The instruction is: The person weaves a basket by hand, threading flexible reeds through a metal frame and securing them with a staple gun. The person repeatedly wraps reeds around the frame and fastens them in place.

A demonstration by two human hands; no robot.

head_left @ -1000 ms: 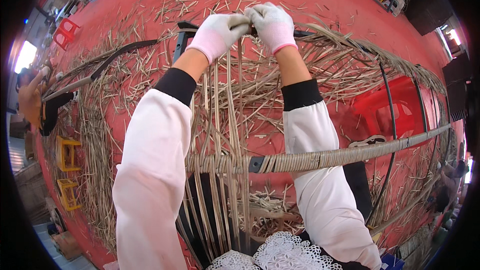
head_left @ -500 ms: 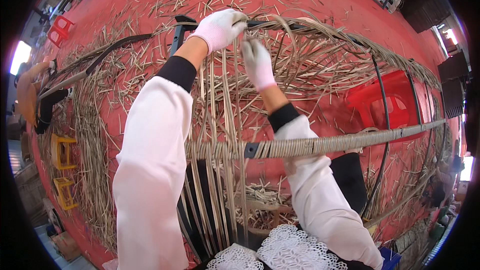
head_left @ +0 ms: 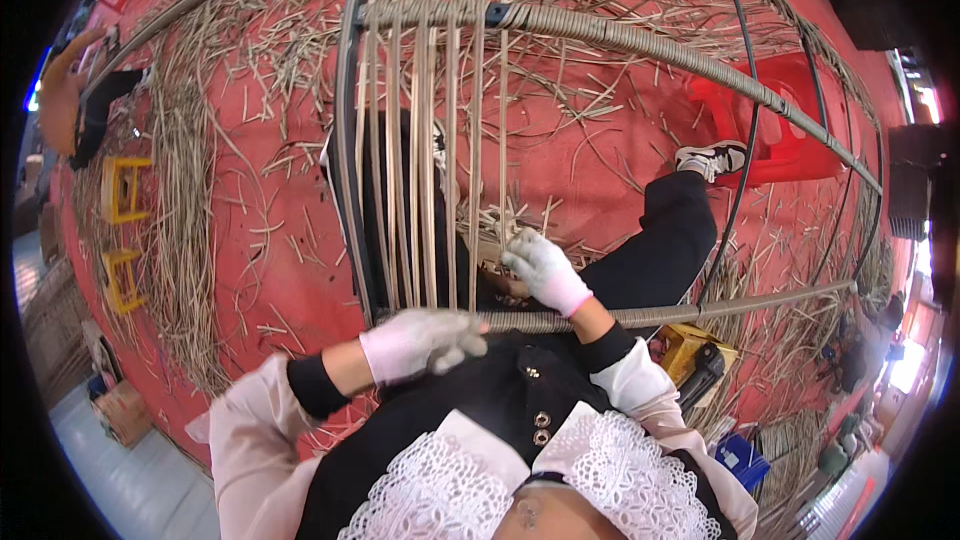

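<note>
Wearing a white glove, my right hand pinches a long tan weaving strip just above the near frame bar. That strip comes down from the far side, over the wrapped middle bar. My left hand, also gloved, lies at the near bar, fingers loosely stretched to the right and slightly blurred; nothing shows in it. Several parallel strips are strung lengthwise between the bars, left of the held one. A dark side rail bounds them on the left. The near bar is partly wound with strip.
Loose strips litter the red floor, with a thick bundle at left. Yellow stools stand beyond it. A red plastic stool lies at right, near my shoe. Another person is at far left.
Both hands have come back from the far bar to the near bar by my body. My view has tilted downward. The right hand now has a strip drawn toward me.
</note>
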